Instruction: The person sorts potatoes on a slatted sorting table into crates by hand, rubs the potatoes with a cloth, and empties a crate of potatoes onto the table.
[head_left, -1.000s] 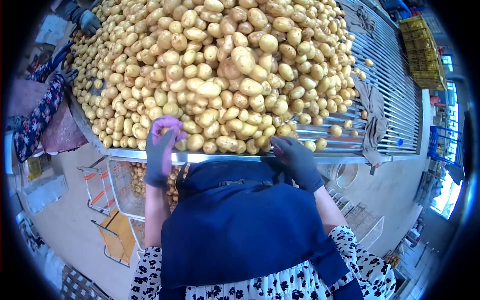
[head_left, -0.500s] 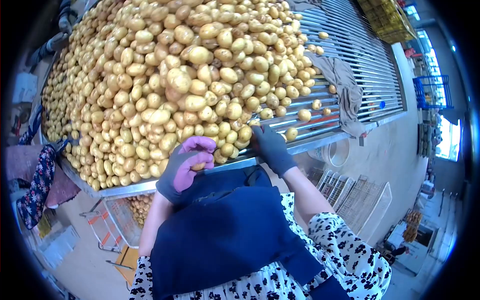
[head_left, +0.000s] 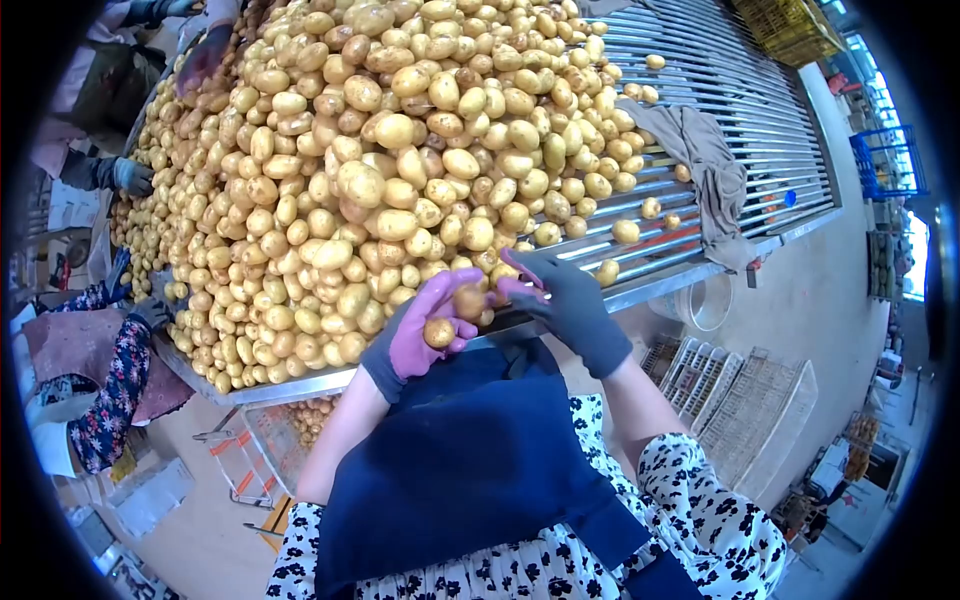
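My left hand [head_left: 425, 325], in a grey glove with a pink palm, is turned up at the front edge of a large potato heap [head_left: 330, 190]. Its fingers curl around a small potato [head_left: 438, 333] and a browner potato [head_left: 468, 301]. Facing it from the right is my right hand [head_left: 565, 305], gloved the same way. Its fingers are apart and pointed at the potatoes in the left hand, with nothing visible in its grasp. A few loose potatoes, among them one [head_left: 607, 272] just above my right hand, lie on the metal rollers [head_left: 740, 110].
A grey cloth [head_left: 705, 165] lies across the rollers. Co-workers' gloved hands [head_left: 133, 177] reach into the heap's left side. Below the metal rim [head_left: 300, 388] are a white bucket [head_left: 705, 303] and plastic crates [head_left: 755, 420]. A yellow crate [head_left: 790, 30] sits at the far right.
My left hand has moved right and turned its palm up, showing two potatoes. My right hand has shifted right and opened its fingers towards it. More of the co-workers has come into view at left.
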